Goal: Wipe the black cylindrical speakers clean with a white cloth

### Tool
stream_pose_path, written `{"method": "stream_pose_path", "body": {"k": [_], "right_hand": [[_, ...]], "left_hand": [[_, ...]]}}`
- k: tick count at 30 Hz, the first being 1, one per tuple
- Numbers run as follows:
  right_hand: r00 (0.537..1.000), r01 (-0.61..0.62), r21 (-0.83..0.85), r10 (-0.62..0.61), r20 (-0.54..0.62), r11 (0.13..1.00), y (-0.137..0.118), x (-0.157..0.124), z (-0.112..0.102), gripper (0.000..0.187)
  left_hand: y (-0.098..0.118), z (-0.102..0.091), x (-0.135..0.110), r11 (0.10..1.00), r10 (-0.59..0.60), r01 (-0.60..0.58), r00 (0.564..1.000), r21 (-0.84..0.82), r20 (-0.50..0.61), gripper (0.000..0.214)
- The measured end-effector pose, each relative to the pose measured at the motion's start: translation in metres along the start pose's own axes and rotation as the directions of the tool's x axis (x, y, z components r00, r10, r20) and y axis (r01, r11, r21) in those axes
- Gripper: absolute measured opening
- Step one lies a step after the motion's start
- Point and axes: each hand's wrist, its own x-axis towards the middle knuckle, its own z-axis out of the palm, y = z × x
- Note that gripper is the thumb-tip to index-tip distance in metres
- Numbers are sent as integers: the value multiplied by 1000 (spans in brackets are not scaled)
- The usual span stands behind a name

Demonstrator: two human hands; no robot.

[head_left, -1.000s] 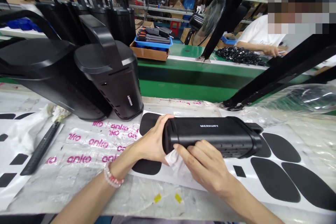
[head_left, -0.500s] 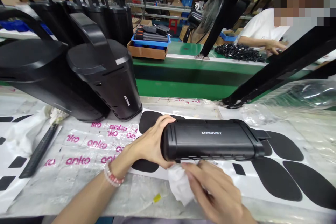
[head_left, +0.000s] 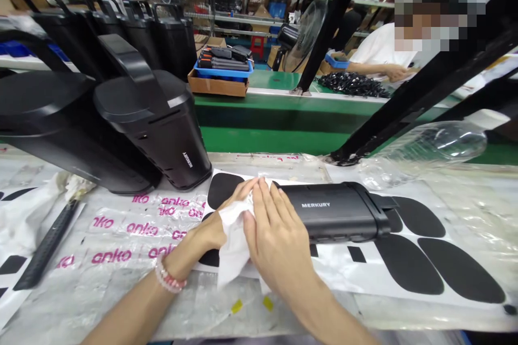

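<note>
A black plastic housing (head_left: 340, 213) lettered MERKURY lies on its side, its handle end to the right. My left hand (head_left: 216, 226) holds its left end, with the fingers partly hidden by a white cloth (head_left: 235, 234). My right hand (head_left: 279, 232) presses this cloth over the same end, its fingers stretched and close together. The cloth hangs down between both hands. Beneath the housing is a white sheet (head_left: 335, 275) carrying black rounded pads (head_left: 408, 264).
Upright black housings (head_left: 149, 124) with handles stand at the left. A black-handled tool (head_left: 48, 245) lies near the left edge. Behind are a clear plastic bottle (head_left: 441, 140), a slanting black post (head_left: 404, 102), a blue tray (head_left: 222, 71) of parts and a co-worker (head_left: 376, 51).
My right hand has moved from the housing's lower front edge, left and up, over its left end. The crumpled cloth is now spread there, covering part of my left hand.
</note>
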Motion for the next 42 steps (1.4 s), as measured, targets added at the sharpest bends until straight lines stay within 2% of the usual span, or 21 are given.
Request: {"method": "stream_pose_path", "body": {"k": [2,5,6,7,9,11,13,14,15,17,19,20,24,27,31,33,35,36,38,39,42], "right_hand": [[995,100,34,-100,9,994,3,-13,-9,39],[945,312,204,-325,35,928,19,-45,-30,37],[939,315,278,-341,47,907,26,-54,-38,36],[954,247,346,-289,76,905,33,-60,-47,33],[982,-89,398,13,189,913,46,-63,-63,27],[891,-451,328,397,220,830,56,-55,-76,23],[806,-580,269,590,51,769,61,-43,-81,21],[814,-547,270,579,-48,792,61,-37,-79,16],[859,-455,284,500,-111,844,61,-32,-75,11],[975,-157,330,200,-98,931,55,-24,-60,12],[995,93,353,-94,-13,931,46,-18,-40,27],[987,146,330,-162,20,932,41,-15,-30,32],[992,68,202,-88,92,977,25,3,-4,38],[995,-22,159,6,101,987,17,10,-2,37],[995,80,303,-94,32,950,11,-8,-26,36],[970,116,516,-208,124,849,17,-24,-46,28],[939,2,673,-233,253,739,33,-40,-65,22],[936,-95,714,-183,302,694,44,-48,-72,22],[928,-327,739,50,370,589,66,-64,-82,23],[900,-431,741,180,398,515,75,-71,-85,24],[747,-656,663,441,498,361,90,-90,-87,26]], "left_hand": [[0,-1,1,999,29,-30,999,21,40,105],[4,-3,3,996,53,-56,998,74,39,126],[6,-2,4,994,58,-61,998,92,28,133],[8,-2,5,992,59,-60,998,112,17,138],[12,0,6,988,43,-44,999,151,4,139],[15,0,6,985,15,-16,1000,170,6,138],[15,-1,7,988,-20,16,1000,151,21,142],[15,-2,7,990,-39,35,999,133,26,144],[14,-3,6,992,-57,53,998,113,31,145],[11,-6,6,995,-67,64,997,82,39,146],[9,-7,5,996,-40,37,998,80,39,143],[9,-7,5,996,-21,16,999,89,47,142],[11,-4,7,977,54,-61,998,206,39,123],[14,-4,9,948,100,-115,993,296,65,102],[14,-9,7,979,-15,-1,997,205,75,111],[15,-12,6,981,-37,25,998,194,57,113],[17,-11,5,975,-27,17,999,222,42,117],[18,-11,5,972,-27,17,999,236,39,119],[21,-8,5,966,-31,24,999,258,23,118],[22,-7,5,964,-34,30,999,263,11,117],[24,-3,5,967,-55,55,998,249,-7,118]]}}
